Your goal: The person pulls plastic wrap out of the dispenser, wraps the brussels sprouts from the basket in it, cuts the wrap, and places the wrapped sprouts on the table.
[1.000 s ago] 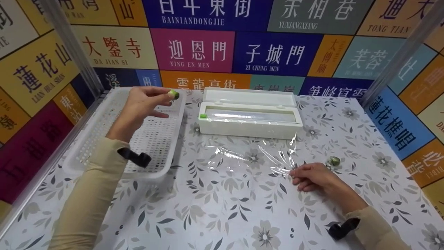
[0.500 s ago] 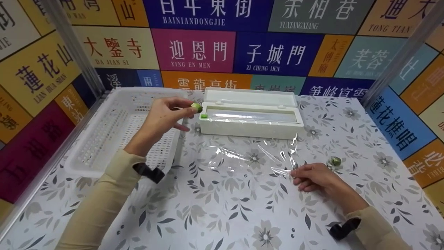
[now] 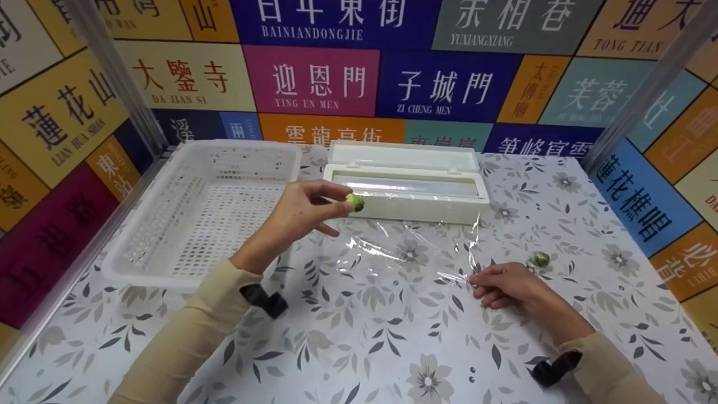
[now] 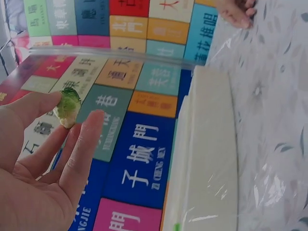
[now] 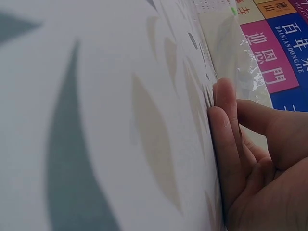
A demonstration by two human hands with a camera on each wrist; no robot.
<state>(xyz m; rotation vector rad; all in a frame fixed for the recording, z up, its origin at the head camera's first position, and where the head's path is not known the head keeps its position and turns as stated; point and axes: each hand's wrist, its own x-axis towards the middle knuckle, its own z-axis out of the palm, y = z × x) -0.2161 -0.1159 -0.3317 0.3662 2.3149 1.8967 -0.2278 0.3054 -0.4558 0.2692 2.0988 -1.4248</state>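
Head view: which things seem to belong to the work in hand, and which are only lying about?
In the work:
small green vegetable, pinched by the left hand
clear film, pinched by the right hand
open white box, the film's source

Apparently lying about:
white basket, untouched
second green piece, untouched, perhaps for later or already handled

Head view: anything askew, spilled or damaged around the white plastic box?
Only the clear, shiny plastic film stretching from the open white rectangular plastic box: it is creased toward the corner that the right hand pinches, so it does not lie flat. Nothing looks spilled or damaged.
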